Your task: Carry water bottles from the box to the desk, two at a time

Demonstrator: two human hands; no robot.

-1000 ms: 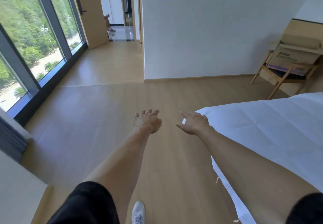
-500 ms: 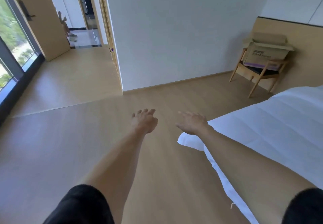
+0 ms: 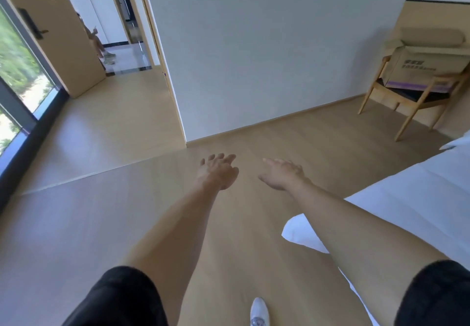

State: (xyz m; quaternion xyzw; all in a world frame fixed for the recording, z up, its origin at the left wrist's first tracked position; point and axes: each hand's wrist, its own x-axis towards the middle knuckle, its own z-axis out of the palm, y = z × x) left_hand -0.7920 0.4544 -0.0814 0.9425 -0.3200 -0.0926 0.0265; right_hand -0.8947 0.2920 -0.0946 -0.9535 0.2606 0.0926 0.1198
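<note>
A brown cardboard box (image 3: pixel 419 67) with its flaps open sits on a wooden chair (image 3: pixel 407 102) at the far right, against a wood panel. Its inside is hidden and no bottles show. My left hand (image 3: pixel 218 173) and my right hand (image 3: pixel 282 174) are stretched out in front of me over the wooden floor. Both hold nothing, with fingers relaxed. The box is well beyond my right hand, up and to the right. No desk is in view.
A bed with a white cover (image 3: pixel 407 211) fills the lower right. A white wall (image 3: pixel 267 46) stands ahead, with a doorway and hall to its left. A person's legs (image 3: pixel 99 46) show in the hall. A large window (image 3: pixel 15 71) runs along the left.
The view has swung right and then moved forward: the window slid off to the left, and the chair with the box now looks larger and closer. Both hands stay out in front, holding nothing.
</note>
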